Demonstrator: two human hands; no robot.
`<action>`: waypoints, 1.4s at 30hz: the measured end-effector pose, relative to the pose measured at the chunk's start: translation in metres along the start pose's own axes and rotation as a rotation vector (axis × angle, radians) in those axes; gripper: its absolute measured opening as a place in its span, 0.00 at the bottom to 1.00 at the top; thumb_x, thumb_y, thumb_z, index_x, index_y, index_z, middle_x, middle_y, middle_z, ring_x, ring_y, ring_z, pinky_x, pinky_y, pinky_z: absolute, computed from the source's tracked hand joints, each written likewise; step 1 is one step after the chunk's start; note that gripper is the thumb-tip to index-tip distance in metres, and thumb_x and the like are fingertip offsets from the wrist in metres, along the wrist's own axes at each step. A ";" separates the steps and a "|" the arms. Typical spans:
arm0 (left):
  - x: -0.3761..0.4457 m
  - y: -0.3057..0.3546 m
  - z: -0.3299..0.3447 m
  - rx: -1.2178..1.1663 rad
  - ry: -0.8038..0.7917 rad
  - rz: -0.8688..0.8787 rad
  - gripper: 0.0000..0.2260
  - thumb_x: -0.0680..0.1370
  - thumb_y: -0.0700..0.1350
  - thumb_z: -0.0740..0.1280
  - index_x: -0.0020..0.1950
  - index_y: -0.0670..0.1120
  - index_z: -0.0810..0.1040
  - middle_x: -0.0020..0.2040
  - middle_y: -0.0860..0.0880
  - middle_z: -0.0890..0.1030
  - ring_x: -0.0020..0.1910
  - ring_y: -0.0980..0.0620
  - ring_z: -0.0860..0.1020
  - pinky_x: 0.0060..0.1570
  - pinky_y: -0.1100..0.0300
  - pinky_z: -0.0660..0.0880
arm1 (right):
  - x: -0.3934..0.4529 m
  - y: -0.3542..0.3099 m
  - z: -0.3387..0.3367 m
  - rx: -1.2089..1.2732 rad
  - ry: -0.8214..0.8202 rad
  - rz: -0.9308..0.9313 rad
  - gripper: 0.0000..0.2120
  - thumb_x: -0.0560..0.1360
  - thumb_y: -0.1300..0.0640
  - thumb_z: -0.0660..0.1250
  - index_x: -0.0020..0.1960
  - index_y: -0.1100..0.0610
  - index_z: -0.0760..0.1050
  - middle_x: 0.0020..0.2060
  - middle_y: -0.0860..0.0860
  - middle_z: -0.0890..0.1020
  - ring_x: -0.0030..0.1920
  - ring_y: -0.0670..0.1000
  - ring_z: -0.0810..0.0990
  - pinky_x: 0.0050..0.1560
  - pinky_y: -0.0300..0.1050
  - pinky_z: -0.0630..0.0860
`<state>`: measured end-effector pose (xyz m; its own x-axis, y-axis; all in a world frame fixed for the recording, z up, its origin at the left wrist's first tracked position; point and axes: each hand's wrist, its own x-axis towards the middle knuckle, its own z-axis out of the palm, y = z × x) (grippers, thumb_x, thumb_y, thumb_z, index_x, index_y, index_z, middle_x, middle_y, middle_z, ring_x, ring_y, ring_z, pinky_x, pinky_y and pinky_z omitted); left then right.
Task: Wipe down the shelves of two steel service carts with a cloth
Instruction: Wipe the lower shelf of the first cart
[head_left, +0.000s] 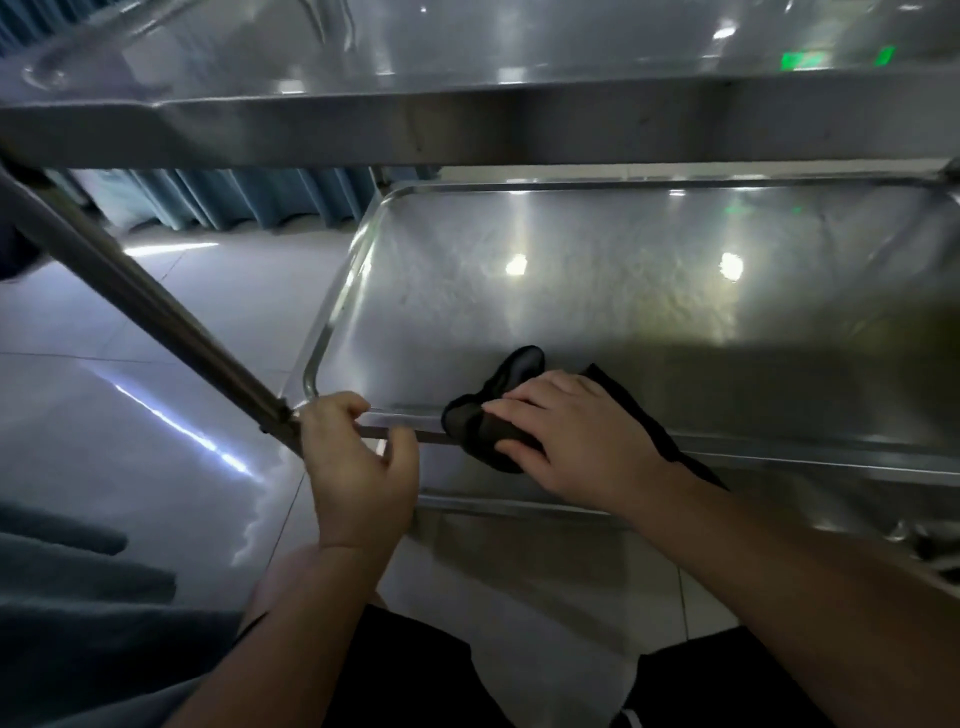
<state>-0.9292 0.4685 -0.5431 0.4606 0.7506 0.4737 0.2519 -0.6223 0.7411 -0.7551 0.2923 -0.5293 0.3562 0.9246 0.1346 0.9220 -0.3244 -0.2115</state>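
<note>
Flat right hand (576, 436) presses black cloth (498, 415) on shelf rim (779, 447); left hand (353, 462) grips it

Lower shelf (597, 291): brushed steel, glossy, lamp glare toward 12 o'clock. Upper shelf (467, 119): same steel, shiny. Cart leg (156, 317): smooth metal tube. Cloth (498, 410): black, soft, matt. Floor tiles (171, 395): glossy, at 9 o'clock.
</note>
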 end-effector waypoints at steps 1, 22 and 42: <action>0.003 0.006 0.005 0.019 -0.044 0.051 0.16 0.75 0.48 0.68 0.58 0.59 0.66 0.54 0.57 0.67 0.49 0.56 0.71 0.48 0.63 0.73 | -0.004 0.003 -0.001 -0.011 0.008 0.005 0.23 0.82 0.39 0.58 0.73 0.46 0.75 0.62 0.44 0.80 0.66 0.52 0.75 0.67 0.50 0.69; -0.050 0.120 0.131 0.329 -0.744 0.479 0.23 0.83 0.55 0.59 0.76 0.50 0.72 0.75 0.49 0.72 0.72 0.48 0.71 0.74 0.50 0.66 | -0.194 0.171 -0.063 -0.069 0.252 0.350 0.22 0.78 0.42 0.66 0.63 0.54 0.84 0.59 0.50 0.84 0.61 0.57 0.81 0.62 0.59 0.76; -0.098 0.162 0.184 0.554 -0.885 0.815 0.40 0.81 0.66 0.58 0.86 0.44 0.57 0.86 0.46 0.59 0.85 0.48 0.57 0.81 0.52 0.52 | -0.265 0.280 -0.093 -0.114 0.100 1.161 0.29 0.86 0.43 0.52 0.83 0.55 0.63 0.81 0.57 0.64 0.81 0.62 0.61 0.81 0.56 0.56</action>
<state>-0.7774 0.2536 -0.5572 0.9874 -0.1448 0.0631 -0.1453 -0.9894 0.0033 -0.5772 -0.0617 -0.5345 0.9991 0.0429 -0.0057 0.0413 -0.9845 -0.1706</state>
